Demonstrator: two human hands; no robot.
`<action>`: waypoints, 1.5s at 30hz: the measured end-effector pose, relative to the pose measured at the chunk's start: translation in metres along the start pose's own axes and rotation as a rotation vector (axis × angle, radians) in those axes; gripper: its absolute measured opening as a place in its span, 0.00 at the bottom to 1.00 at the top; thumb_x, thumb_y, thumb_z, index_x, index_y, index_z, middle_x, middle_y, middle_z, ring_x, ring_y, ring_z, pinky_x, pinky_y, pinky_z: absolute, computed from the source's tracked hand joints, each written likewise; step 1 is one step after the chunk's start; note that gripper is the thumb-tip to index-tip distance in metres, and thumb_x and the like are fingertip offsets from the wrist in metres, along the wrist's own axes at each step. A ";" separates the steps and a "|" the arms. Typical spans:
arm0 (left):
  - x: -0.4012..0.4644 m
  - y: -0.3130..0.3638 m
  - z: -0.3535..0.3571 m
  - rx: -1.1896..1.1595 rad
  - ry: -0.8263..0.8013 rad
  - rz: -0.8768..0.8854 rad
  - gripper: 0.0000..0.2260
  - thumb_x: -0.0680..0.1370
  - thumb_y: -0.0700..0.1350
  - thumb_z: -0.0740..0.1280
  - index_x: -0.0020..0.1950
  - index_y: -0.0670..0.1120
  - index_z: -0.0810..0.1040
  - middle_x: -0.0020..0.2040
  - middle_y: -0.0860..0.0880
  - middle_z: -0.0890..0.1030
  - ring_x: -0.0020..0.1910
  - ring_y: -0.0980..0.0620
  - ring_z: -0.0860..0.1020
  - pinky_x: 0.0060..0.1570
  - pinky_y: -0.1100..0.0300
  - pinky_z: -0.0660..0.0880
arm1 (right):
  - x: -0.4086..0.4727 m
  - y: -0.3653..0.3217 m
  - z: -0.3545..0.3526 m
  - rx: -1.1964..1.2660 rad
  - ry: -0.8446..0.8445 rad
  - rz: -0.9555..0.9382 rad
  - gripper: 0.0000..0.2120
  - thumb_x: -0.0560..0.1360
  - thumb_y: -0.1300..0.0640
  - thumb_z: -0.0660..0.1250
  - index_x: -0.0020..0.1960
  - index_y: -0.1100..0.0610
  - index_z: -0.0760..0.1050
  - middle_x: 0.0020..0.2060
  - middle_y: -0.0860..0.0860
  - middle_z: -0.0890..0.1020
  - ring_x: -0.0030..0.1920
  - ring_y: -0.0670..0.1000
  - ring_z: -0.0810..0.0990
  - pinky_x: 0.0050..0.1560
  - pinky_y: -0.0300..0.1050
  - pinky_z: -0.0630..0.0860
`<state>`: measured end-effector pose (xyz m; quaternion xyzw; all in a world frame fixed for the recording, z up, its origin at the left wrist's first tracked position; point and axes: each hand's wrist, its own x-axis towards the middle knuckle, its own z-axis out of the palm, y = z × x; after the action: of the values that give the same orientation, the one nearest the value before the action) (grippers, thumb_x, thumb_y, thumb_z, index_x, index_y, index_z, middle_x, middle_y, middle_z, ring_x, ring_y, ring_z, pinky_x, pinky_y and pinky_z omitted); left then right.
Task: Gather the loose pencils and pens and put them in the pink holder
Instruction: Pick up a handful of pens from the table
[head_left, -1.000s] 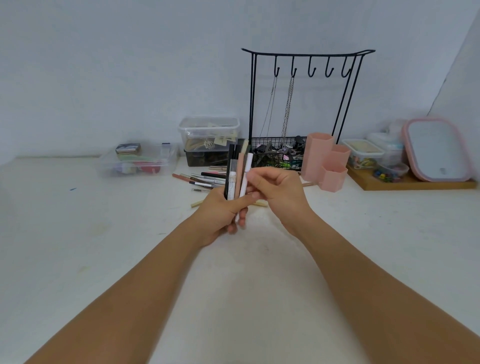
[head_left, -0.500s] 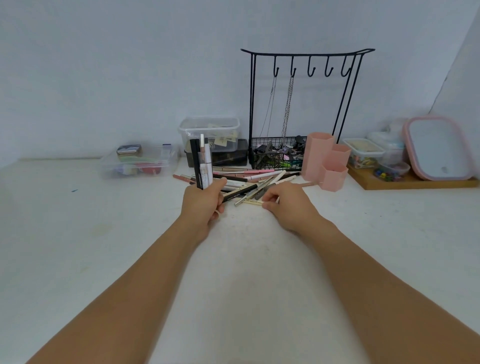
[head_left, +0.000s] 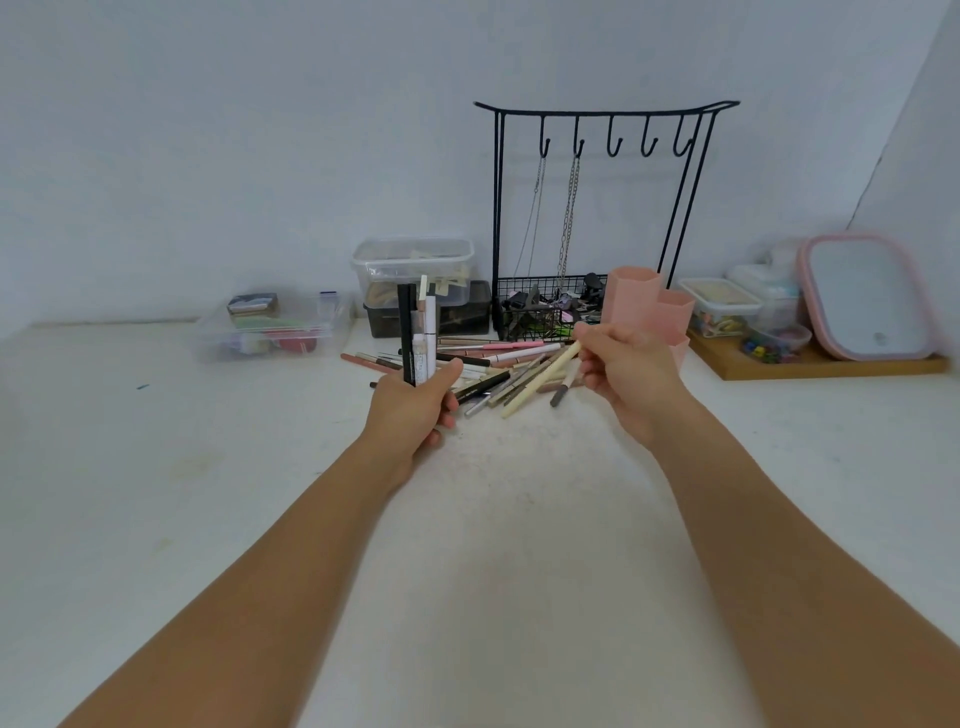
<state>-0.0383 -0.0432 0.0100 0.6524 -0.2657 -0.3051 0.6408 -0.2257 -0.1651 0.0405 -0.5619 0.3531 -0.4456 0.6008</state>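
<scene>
My left hand (head_left: 415, 405) grips an upright bundle of pens (head_left: 418, 332), black, white and pink ones, above the table. My right hand (head_left: 626, 374) pinches a cream pencil (head_left: 543, 382) by its upper end; the pencil slants down to the left over the pile. A pile of loose pens and pencils (head_left: 483, 364) lies on the white table between my hands. The pink holder (head_left: 631, 296), made of hexagonal tubes, stands just behind my right hand, partly hidden by it.
A black wire stand (head_left: 597, 218) with hooks, chains and a basket of clips stands behind the pile. Clear plastic boxes (head_left: 410, 260) sit at the back left and middle. A wooden tray (head_left: 821, 364) with small containers and a pink-rimmed mirror (head_left: 867, 296) is at the right.
My right hand left the bundle, dropped to the pile, and has now lifted a cream pencil off the table. My left hand moved left with the bundle and holds it upright.
</scene>
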 end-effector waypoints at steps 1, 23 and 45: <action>0.000 0.000 0.000 0.005 -0.003 0.004 0.14 0.77 0.53 0.73 0.45 0.43 0.78 0.32 0.48 0.79 0.24 0.55 0.72 0.22 0.63 0.67 | -0.001 0.000 0.001 0.097 -0.002 0.039 0.06 0.79 0.60 0.69 0.44 0.61 0.79 0.31 0.52 0.76 0.29 0.46 0.74 0.33 0.36 0.75; -0.016 0.000 0.010 -0.178 -0.200 0.115 0.19 0.66 0.50 0.81 0.49 0.40 0.82 0.26 0.52 0.76 0.23 0.57 0.68 0.24 0.64 0.62 | -0.028 0.032 0.046 0.274 -0.564 0.266 0.12 0.76 0.70 0.68 0.57 0.64 0.82 0.41 0.56 0.83 0.37 0.46 0.82 0.39 0.34 0.80; -0.013 0.001 0.007 -0.121 -0.232 0.011 0.14 0.74 0.50 0.77 0.44 0.42 0.76 0.29 0.49 0.77 0.36 0.50 0.84 0.31 0.56 0.79 | 0.008 0.027 -0.013 -0.905 -0.052 -0.203 0.17 0.68 0.73 0.64 0.45 0.53 0.82 0.46 0.50 0.82 0.48 0.51 0.79 0.48 0.43 0.76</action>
<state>-0.0521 -0.0381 0.0119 0.5714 -0.3228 -0.3907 0.6455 -0.2315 -0.1784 0.0129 -0.8103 0.4402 -0.2891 0.2570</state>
